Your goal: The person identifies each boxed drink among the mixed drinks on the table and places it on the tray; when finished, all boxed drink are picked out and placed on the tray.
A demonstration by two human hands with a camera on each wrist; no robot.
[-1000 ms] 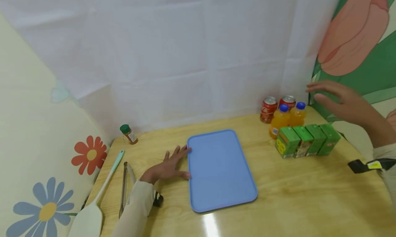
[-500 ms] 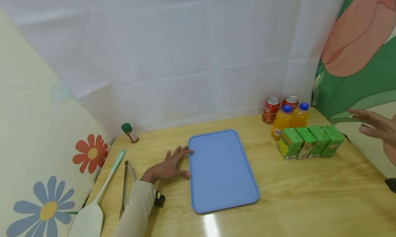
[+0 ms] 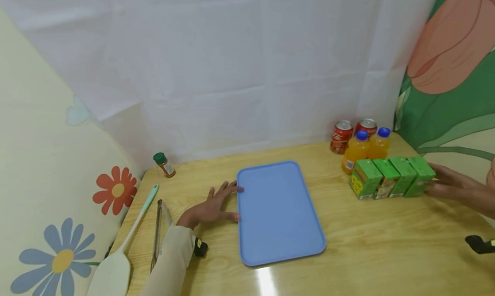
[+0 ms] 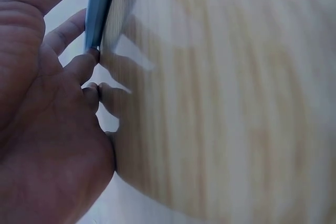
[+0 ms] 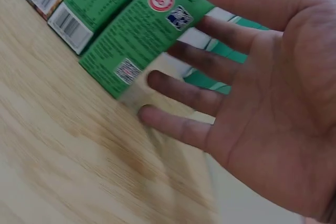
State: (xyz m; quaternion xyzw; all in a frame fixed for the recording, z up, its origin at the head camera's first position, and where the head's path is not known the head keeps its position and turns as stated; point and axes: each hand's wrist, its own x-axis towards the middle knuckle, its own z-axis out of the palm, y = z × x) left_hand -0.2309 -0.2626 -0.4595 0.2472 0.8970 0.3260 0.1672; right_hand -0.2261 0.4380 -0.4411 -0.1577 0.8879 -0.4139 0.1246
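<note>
A blue tray (image 3: 281,214) lies in the middle of the wooden table. My left hand (image 3: 210,210) rests beside it, fingers spread, with fingertips and thumb at its left edge; the left wrist view shows these fingers against the tray's blue side (image 4: 100,9). On the right, several green drink cartons (image 3: 390,178) stand in a row. My right hand (image 3: 460,187) is at the end carton (image 5: 144,30), thumb on the near side and fingers reaching behind. In the right wrist view its fingers are extended and apart; whether they touch the carton is unclear.
Behind the cartons stand two orange juice bottles (image 3: 356,150) with blue caps and two red soda cans (image 3: 341,138). At the left are a green-capped spice jar (image 3: 164,165), a long-handled turner (image 3: 112,270) and metal tongs (image 3: 157,231). A white sheet (image 3: 201,72) hangs behind the table.
My right hand has come down from above the right side of the table, swinging right, then in to the end carton. The left hand stays at the tray's edge.
</note>
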